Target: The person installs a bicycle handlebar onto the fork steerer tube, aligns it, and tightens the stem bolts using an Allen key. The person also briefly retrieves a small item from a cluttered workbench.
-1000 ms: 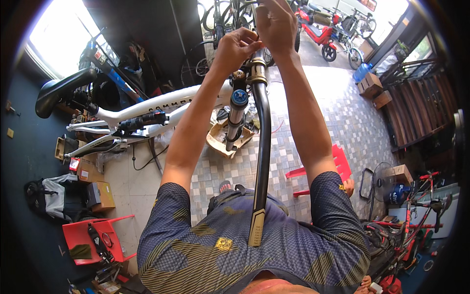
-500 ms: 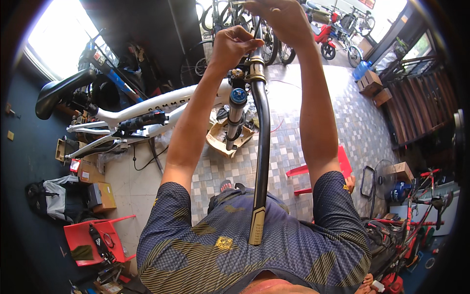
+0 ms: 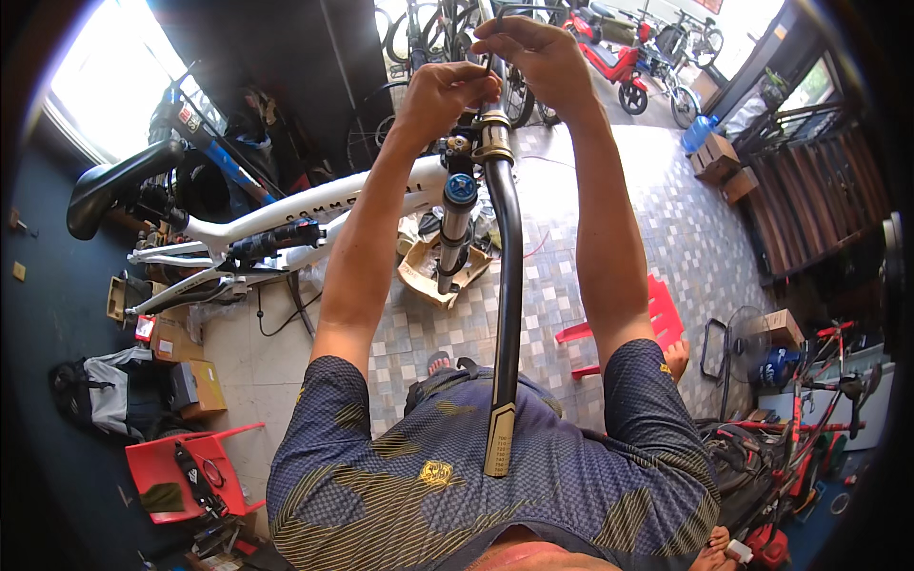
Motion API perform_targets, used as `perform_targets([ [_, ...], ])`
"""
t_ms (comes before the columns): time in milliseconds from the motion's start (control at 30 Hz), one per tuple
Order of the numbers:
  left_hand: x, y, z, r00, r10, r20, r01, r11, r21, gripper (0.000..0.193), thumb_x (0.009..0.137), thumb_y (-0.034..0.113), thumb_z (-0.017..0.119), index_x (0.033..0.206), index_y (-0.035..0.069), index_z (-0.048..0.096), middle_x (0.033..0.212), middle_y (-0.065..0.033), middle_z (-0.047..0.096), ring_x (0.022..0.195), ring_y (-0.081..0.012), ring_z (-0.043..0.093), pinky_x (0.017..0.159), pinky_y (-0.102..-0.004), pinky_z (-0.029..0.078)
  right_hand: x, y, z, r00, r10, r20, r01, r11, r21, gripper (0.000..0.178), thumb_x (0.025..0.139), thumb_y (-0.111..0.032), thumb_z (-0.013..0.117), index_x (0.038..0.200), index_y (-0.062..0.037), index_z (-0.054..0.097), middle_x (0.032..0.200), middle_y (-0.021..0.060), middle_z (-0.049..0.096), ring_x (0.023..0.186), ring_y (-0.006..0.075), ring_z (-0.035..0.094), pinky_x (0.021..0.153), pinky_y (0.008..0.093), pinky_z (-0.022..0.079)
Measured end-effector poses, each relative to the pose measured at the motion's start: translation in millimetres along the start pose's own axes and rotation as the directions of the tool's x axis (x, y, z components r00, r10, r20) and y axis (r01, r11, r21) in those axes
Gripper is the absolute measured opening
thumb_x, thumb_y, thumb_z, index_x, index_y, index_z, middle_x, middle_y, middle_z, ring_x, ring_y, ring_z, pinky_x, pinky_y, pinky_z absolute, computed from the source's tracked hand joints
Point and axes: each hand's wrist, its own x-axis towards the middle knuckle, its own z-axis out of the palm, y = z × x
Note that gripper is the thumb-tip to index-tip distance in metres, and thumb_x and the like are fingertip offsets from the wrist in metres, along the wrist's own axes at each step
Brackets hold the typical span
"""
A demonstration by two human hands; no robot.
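The person's left hand [image 3: 447, 100] and right hand [image 3: 547, 68] are working close together at the top of the view, just above the far part of a black handlebar [image 3: 507, 285]. The left hand is pinching, its thumb and fingertips drawn together on the lower part of a thin, dark bent rod [image 3: 489, 64]. The right hand is holding the same rod higher up, its fingers closing on it near the bend. Whether the rod's lower end is touching anything is impossible to tell, as the left fingers are covering it.

The handlebar is running from the hands down toward the person's chest, passing through a metallic clamp [image 3: 494, 143] just below the left hand. Beside it, a fork tube with a blue cap [image 3: 461, 188] is hanging over an open cardboard box [image 3: 433, 284] on the tiled floor [image 3: 562, 243]. A white bicycle frame [image 3: 252, 224] is stretching left behind the left forearm, carrying a black saddle [image 3: 124, 186]. One red chair [image 3: 152, 466] is standing at the lower left, and another [image 3: 664, 319] is showing beside the right forearm.
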Motion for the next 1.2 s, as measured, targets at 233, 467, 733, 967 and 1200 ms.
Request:
perform_targets([
  [233,-0.6,-2.4,-5.3,0.994,0.008,0.112,-0.002,0.999,-0.049,0.024,0.104,0.011,0.059,0.120,-0.003,0.072,0.104,-0.0138,0.076,0.097,-0.0205,0.075,0.094,-0.0332,0.060,-5.6,3.1,16.9,0.961,0.151,-0.234,-0.183,0.975,-0.123,0.020,0.085,-0.024,0.084,0.096,-0.0085,0.078,0.087,0.0033,0.077,0.079,0.0125,0.069,0.073,0.0317,0.053],
  [467,-1.5,-6.2,-3.6,0.990,0.037,0.140,-0.032,0.999,-0.037,0.024,0.107,0.010,0.053,0.120,-0.002,0.069,0.102,-0.0123,0.074,0.096,-0.0203,0.074,0.090,-0.0325,0.060,-3.2,-6.8,18.5,0.975,0.082,-0.208,-0.117,0.980,-0.162,0.027,0.084,-0.033,0.086,0.092,-0.0082,0.076,0.085,0.0025,0.074,0.075,0.0127,0.066,0.071,0.0313,0.051],
  [733,-13.9,17.6,-12.9,0.975,0.077,-0.207,-0.107,0.985,-0.139,0.014,0.101,0.015,0.061,0.096,0.002,0.066,0.076,-0.0008,0.061,0.063,-0.0073,0.054,0.060,-0.0244,0.047,-32.0,-40.6,-5.0,0.987,0.154,-0.043,-0.158,0.901,-0.405,0.029,0.091,-0.034,0.077,0.105,-0.0085,0.075,0.085,0.0043,0.073,0.074,0.0126,0.065,0.069,0.0298,0.051],
  [967,-75.2,4.7,-18.5,0.990,-0.142,0.013,0.137,0.973,0.184,0.029,0.081,0.014,0.089,0.103,0.005,0.073,0.071,0.0097,0.045,0.063,-0.0001,0.038,0.055,-0.0194,0.032,-127.3,-2.8,-20.0,0.877,0.449,0.169,-0.403,0.881,-0.248,0.040,0.085,-0.025,0.081,0.121,-0.0081,0.072,0.117,0.0080,0.072,0.108,0.0192,0.067,0.091,0.0393,0.052],
  [1200,-79.6,-4.8,-3.0,0.996,-0.045,0.071,0.024,0.961,0.276,0.030,0.085,0.012,0.084,0.113,0.004,0.077,0.100,-0.0057,0.070,0.095,-0.0131,0.067,0.081,-0.0270,0.054,-157.8,29.6,12.0,0.937,0.335,0.097,-0.313,0.931,-0.189,0.031,0.089,-0.006,0.071,0.120,-0.0049,0.071,0.094,0.0001,0.066,0.058,0.0050,0.040,0.053,0.0251,0.037],
])
